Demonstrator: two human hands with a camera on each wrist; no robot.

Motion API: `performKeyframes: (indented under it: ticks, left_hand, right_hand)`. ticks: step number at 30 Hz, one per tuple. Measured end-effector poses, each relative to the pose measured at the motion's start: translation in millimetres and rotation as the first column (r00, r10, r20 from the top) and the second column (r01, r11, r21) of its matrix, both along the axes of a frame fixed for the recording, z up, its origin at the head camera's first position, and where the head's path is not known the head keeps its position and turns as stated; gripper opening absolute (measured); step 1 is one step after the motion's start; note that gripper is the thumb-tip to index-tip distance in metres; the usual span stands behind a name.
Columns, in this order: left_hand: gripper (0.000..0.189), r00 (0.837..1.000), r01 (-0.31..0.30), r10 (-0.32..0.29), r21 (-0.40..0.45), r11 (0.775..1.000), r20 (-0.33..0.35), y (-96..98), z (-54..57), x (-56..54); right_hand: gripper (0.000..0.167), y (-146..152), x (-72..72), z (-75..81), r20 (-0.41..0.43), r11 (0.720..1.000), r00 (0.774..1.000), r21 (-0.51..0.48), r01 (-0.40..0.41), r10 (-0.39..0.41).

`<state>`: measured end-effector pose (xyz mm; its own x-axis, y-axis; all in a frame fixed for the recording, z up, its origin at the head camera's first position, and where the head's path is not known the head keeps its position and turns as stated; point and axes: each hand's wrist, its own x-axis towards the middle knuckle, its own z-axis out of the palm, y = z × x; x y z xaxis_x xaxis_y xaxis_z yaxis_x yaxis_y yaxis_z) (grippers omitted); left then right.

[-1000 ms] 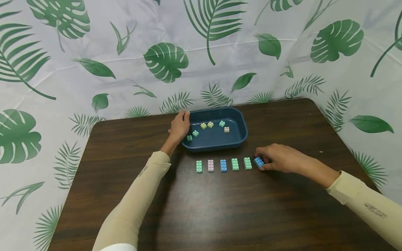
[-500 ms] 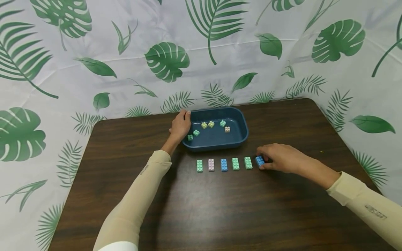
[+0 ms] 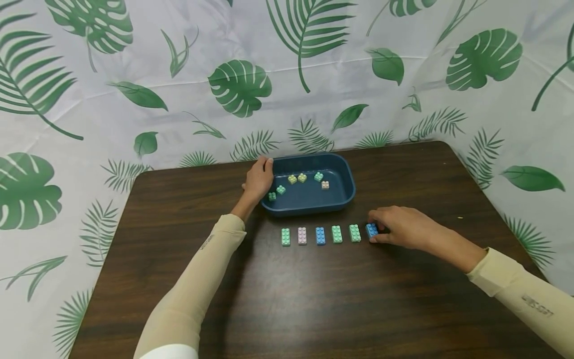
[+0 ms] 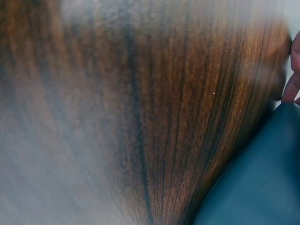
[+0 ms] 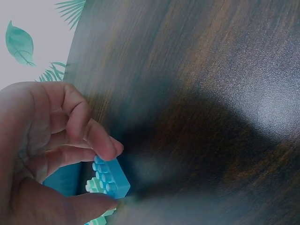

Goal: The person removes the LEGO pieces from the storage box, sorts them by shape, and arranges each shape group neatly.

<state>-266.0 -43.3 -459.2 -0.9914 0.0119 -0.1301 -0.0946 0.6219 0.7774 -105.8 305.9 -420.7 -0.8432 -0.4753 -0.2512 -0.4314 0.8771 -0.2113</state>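
Observation:
My right hand [image 3: 402, 227] pinches a blue building brick [image 3: 371, 230] by its ends, at the right end of a row of bricks on the table. In the right wrist view, the thumb and fingertips are at opposite ends of that brick, its studs facing left. To its left the row holds two mint-green bricks, another blue brick [image 3: 320, 236], a pink brick [image 3: 302, 236] and a green brick [image 3: 285, 237]. My left hand [image 3: 258, 179] grips the left rim of the dark blue tray [image 3: 309, 208]. Its thumb is partly hidden in the head view.
Inside the tray lie several small square bricks: yellow, green and one peach brick [image 3: 325, 185]. Beneath everything is a dark wood-grain table [image 3: 314, 299]. A white cloth with green leaves [image 3: 179, 109] hangs close behind its far edge.
The blue brick under my right hand has turned slightly, from slanted to more nearly in line with the row. My left hand keeps its hold on the tray.

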Motion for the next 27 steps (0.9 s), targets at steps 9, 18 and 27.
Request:
performKeyframes:
  ticks: [9,18,27]
  left_hand:
    - [0.040,1.000,-0.003,0.003,-0.001,1.000,-0.006,-0.1,0.5,0.7]
    - [0.041,1.000,-0.004,0.004,-0.003,1.000,-0.002,-1.3,1.4,-0.1]
    - [0.040,1.000,0.004,-0.004,-0.003,1.000,0.002,-1.5,2.5,-0.6]
  right_hand:
    - [0.036,-1,2.2,-1.3,-0.015,1.000,1.000,-0.004,0.000,0.000]
    - [0.044,-1,0.1,7.4,-0.103,0.998,0.995,0.055,0.003,0.002]
    - [0.040,-9,-12.0,33.0,-0.311,1.000,0.950,0.027,-0.010,0.018]
